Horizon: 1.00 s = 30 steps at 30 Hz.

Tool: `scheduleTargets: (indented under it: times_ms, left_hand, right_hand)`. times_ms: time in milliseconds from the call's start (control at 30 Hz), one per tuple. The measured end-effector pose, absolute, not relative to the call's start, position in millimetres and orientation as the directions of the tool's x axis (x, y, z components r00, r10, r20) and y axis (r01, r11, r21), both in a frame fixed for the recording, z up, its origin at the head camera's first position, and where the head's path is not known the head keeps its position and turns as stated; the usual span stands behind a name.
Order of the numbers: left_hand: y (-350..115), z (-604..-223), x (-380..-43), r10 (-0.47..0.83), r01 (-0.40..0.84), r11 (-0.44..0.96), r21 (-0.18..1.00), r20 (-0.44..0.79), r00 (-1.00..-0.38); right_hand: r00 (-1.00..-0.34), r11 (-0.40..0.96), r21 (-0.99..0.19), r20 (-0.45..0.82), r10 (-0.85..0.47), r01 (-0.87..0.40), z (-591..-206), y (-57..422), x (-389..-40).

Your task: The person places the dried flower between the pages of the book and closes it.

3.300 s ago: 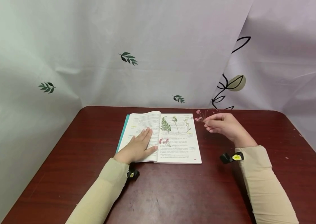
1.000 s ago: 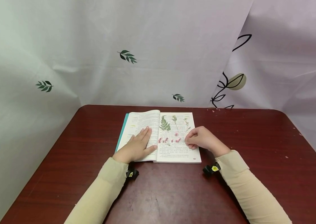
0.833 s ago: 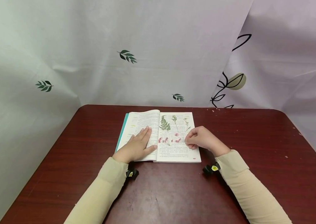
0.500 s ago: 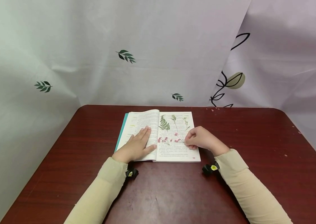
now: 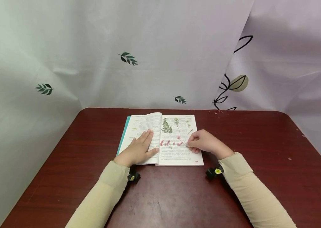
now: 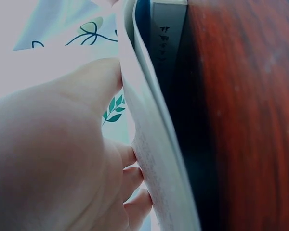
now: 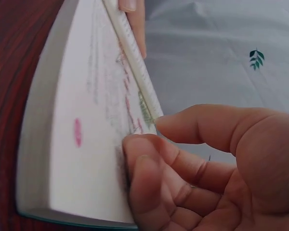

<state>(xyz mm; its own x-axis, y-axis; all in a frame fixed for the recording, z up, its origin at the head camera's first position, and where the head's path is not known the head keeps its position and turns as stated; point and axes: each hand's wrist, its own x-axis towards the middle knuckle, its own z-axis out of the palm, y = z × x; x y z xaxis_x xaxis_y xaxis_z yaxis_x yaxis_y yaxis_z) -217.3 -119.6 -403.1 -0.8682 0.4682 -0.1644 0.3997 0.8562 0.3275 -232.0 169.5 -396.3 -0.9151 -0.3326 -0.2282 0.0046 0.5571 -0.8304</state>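
Observation:
An open book [image 5: 177, 158] lies on the table. My left hand [image 5: 138, 150] rests flat on its left page, fingers straight; in the left wrist view the hand [image 6: 62, 154] presses against the page edge-on. On the right page my right hand [image 5: 204, 141] pinches the thin stem of a pressed pink flower sprig [image 5: 179, 143] between thumb and fingertips. Curled fingers of the hand [image 7: 197, 163] show in the right wrist view, but the stem is hard to make out there. Another pink flower sprig [image 5: 166, 143] lies left of it, near the spine.
Above the pink flowers lie a pressed green fern [image 5: 167, 126] and two pressed stems, a middle one [image 5: 176, 122] and a right one [image 5: 188, 125]. Small pink petal bits [image 5: 217, 113] dot the dark red table [image 5: 248, 126]. A white patterned curtain [image 5: 154, 63] hangs behind.
My right hand has carried the pink flower sprig from beyond the book's right edge leftward onto the right page, and has hardly moved over the last second. My left hand has stayed put.

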Motion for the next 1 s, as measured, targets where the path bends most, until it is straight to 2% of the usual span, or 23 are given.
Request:
scheduleTargets:
  times_ms: [167, 467, 733, 1000]
  left_hand:
    - [-119, -402, -216, 0.473, 0.409, 0.854, 0.321, -0.150, -0.868]
    - [-124, -398, -215, 0.486, 0.440, 0.851, 0.286, -0.113, -0.867]
    - [-138, -395, -221, 0.466, 0.442, 0.861, 0.250, -0.045, -0.883]
    - [-153, -387, -225, 0.401, 0.373, 0.891, 0.257, -0.061, -0.914]
  right_hand:
    - [-0.911, 0.549, -0.836, -0.227, -0.345, 0.001, -391, 171, -229]
    - [-0.941, 0.605, -0.794, -0.156, -0.300, -0.061, -383, 173, -228]
    - [-0.946, 0.602, -0.773, -0.005, -0.325, -0.202, -376, 158, -218]
    - [-0.919, 0.630, -0.693, 0.123, -0.374, -0.349, -370, 129, -197]
